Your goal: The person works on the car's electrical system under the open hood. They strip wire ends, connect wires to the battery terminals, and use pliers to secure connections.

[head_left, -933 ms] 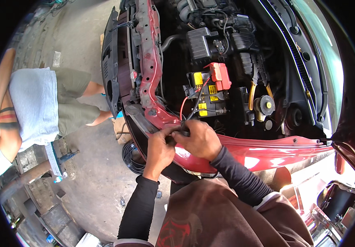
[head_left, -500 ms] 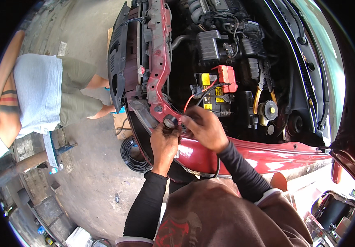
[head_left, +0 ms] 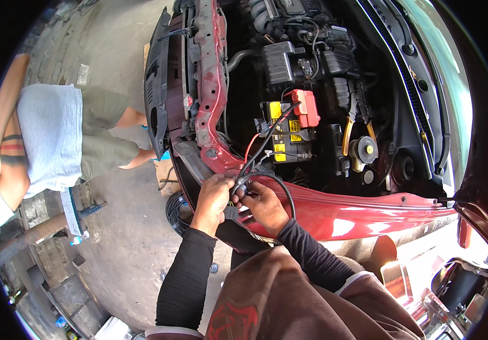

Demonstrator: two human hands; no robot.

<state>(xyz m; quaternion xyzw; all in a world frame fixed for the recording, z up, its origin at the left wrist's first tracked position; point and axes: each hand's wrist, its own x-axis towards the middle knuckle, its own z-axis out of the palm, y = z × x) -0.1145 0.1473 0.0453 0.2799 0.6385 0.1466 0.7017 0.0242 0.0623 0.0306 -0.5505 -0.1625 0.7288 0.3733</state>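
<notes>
Works over the front corner of a red car point(head_left: 312, 212), with a co-worker point(head_left: 51, 133) well off to the left. Faces a dark battery point(head_left: 279, 148) inside the car's front. Has a black cable point(head_left: 282, 185) looping above the car's red edge. Grips it in the left hand point(head_left: 212, 199) with curled, nearly closed fingers. Pinches it just beside, in the right hand point(head_left: 266, 209), with bent fingers almost together. Has a thin red wire point(head_left: 250, 146) near the battery.
</notes>
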